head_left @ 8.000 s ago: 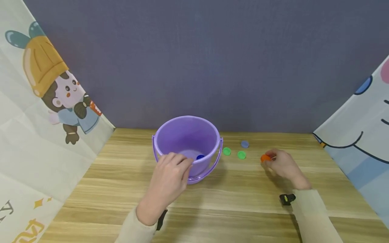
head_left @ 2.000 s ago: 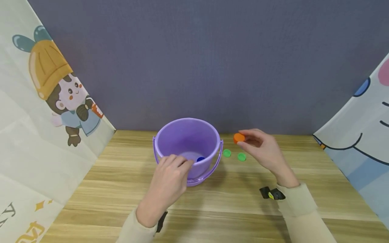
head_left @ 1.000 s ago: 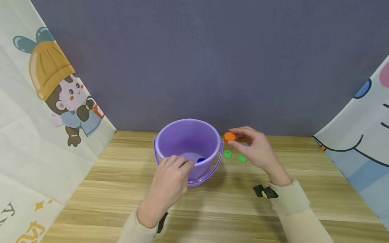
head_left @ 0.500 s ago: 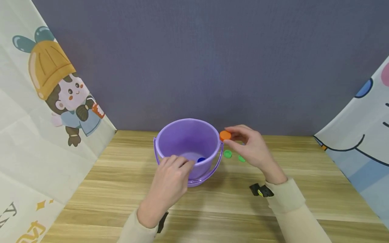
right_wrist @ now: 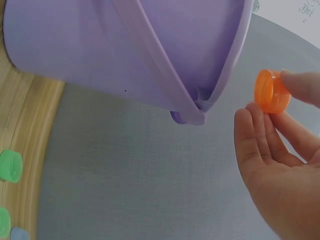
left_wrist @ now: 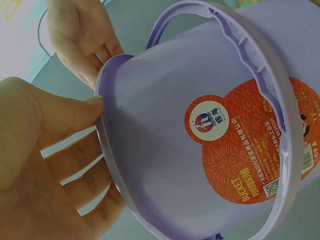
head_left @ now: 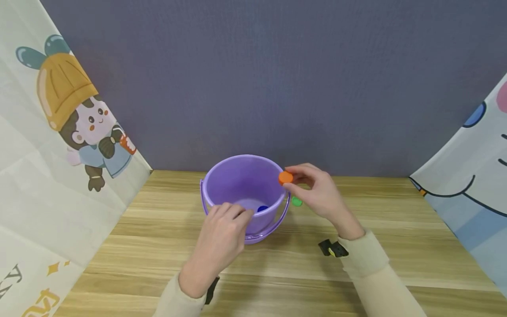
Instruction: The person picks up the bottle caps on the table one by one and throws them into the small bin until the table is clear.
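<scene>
**Right hand pinching orange round plastic cap (head_left: 285,178) by the rim of the purple plastic bucket (head_left: 241,178); left hand (head_left: 222,233) steadying rim**

Head view: Bucket is upright on the wood-grain table (head_left: 130,246), ahead of the left hand, whose fingers go over the near rim. Right hand (head_left: 322,193) has the cap at its fingertips, overlapping the far-right rim from this angle. Small round dark blue piece (head_left: 262,208) inside the bucket, just beyond the left fingertips, part hidden. A small round green cap (head_left: 296,201) on the table, below the right hand and just beside the bucket.

Left wrist view: left thumb on the rim's outer face, other fingers bent inside. Light grip on the lip. Purple plastic swing handle (left_wrist: 277,100) is farther down the wall, clear of the hand. Bucket should be light, wall a bit flexible, easy to slide or tip if pulled; the lip is the right place to hold it, handle would just swing.

Right wrist view: orange cap between thumb and fingertips, spread only to the cap; remaining fingers loosely bent. Cap and rim apart, so no contact. Cap should be very light, stiff, hard to break, maybe slick; take it by the side wall, as here. Two green caps and one pale blue cap (right_wrist: 19,234) on the table, well away from the hand.
</scene>
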Tool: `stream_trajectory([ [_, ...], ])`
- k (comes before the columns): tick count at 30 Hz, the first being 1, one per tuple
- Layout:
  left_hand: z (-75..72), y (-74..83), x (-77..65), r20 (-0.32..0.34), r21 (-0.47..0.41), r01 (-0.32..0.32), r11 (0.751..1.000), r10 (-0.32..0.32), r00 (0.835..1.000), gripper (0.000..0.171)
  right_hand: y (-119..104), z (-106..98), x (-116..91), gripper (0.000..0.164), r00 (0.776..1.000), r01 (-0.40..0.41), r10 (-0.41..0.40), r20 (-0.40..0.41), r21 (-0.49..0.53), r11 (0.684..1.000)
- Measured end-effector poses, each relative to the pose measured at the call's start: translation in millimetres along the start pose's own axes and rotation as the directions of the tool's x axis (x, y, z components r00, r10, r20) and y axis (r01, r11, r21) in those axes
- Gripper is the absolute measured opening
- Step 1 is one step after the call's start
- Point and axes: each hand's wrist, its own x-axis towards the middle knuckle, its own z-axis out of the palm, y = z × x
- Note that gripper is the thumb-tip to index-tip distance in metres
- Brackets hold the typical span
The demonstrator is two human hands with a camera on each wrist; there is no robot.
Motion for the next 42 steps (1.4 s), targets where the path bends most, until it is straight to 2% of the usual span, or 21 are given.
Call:
stream_trajectory([
  [12, -0.9, -0.2, 0.5, 0.011, -0.005, 0.008, 1.0, -0.008, 1.0, 0.021, -3.9, 10.1, 5.8, 0.036, 1.0, 0.017, -0.017, -0.002, -0.045, 0.999],
  [24, -2.2, -0.3, 0.1, 0.018, 0.003, 0.008, 1.0, -0.008, 1.0, 0.02, -5.1, 19.0, 11.0, 0.036, 1.0, 0.028, -0.028, -0.006, -0.043, 0.999],
  [42, -2.0, 0.2, -0.4, 0.026, 0.004, 0.015, 1.0, -0.015, 1.0, 0.021, -3.0, 14.1, 9.0, 0.034, 0.997, 0.047, -0.047, -0.062, -0.013, 0.999],
])
